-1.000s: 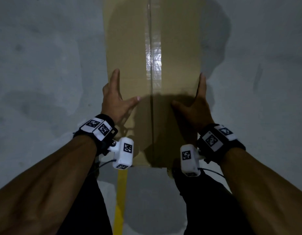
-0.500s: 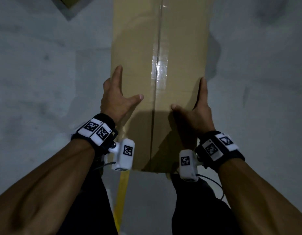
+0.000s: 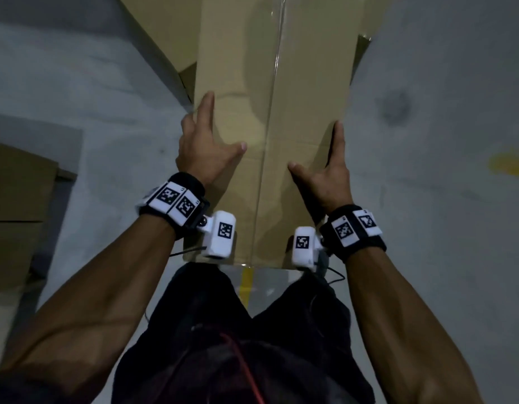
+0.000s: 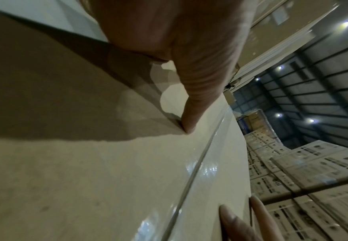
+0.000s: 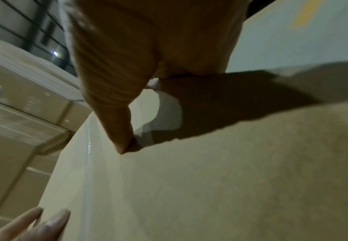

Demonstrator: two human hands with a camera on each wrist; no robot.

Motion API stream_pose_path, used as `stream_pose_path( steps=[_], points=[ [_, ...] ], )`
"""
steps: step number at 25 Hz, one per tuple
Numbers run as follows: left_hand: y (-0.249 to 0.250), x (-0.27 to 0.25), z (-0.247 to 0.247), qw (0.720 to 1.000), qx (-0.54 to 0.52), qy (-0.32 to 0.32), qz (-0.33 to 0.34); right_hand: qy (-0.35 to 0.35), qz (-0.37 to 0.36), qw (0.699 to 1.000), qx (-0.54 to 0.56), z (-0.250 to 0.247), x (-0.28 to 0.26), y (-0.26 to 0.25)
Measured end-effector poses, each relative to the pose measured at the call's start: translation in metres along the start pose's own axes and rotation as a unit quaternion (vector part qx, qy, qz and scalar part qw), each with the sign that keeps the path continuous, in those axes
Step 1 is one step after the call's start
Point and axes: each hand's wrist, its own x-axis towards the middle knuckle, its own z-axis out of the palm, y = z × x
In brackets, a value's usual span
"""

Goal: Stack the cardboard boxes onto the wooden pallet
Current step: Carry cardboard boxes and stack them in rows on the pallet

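Grey concrete floor (image 3: 442,199) fills the head view, a yellow mark off to my right. I carry a long cardboard box (image 3: 281,97) with a taped centre seam out in front of my waist, above the floor. My left hand (image 3: 205,153) clamps its left edge, forefinger straight along the rim and thumb spread across the top; my right hand (image 3: 328,176) mirrors it on the right edge. Beyond the box's far end lies more cardboard (image 3: 165,27), and flat cardboard (image 3: 16,199) sits at my far left.

From the left wrist, my thumb (image 4: 191,101) presses the box top beside the tape seam; stacked printed cartons (image 4: 303,179) stand behind.

From the right wrist, my thumb (image 5: 115,114) presses the lid likewise, with tall cartons (image 5: 24,97) blurred behind
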Motion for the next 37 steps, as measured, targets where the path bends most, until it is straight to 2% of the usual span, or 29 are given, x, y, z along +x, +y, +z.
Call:
stream_pose_path(
  steps=[4,9,14,19,23,26,28,33,37],
  points=[
    [0.015,-0.032,-0.069,0.999,-0.003,0.053,-0.009,-0.029,-0.039,0.999,0.020,0.013,-0.030,-0.055],
    [0.015,-0.081,-0.114,0.985,-0.021,0.158,-0.069,-0.133,-0.143,0.980,-0.043,0.022,-0.032,-0.100],
    [0.006,-0.146,-0.123,0.943,-0.080,0.294,-0.135,-0.263,-0.263,0.925,-0.081,0.033,-0.032,-0.125],
    [0.005,-0.224,-0.132,0.882,-0.106,0.392,-0.236,-0.393,-0.295,0.863,-0.114,0.051,-0.064,-0.156],
    [-0.005,-0.292,-0.141,0.822,-0.116,0.470,-0.300,-0.463,-0.338,0.806,-0.147,0.078,-0.111,-0.171],
    [-0.017,-0.339,-0.143,0.779,-0.133,0.524,-0.316,-0.506,-0.374,0.759,-0.167,0.095,-0.153,-0.179],
    [-0.030,-0.367,-0.145,0.758,-0.137,0.544,-0.332,-0.522,-0.388,0.740,-0.174,0.106,-0.182,-0.179],
    [-0.083,-0.445,-0.149,0.719,-0.149,0.563,-0.380,-0.560,-0.399,0.700,-0.193,0.141,-0.267,-0.160],
    [-0.141,-0.507,-0.162,0.707,-0.155,0.568,-0.392,-0.578,-0.391,0.688,-0.201,0.178,-0.344,-0.134]
  ],
)
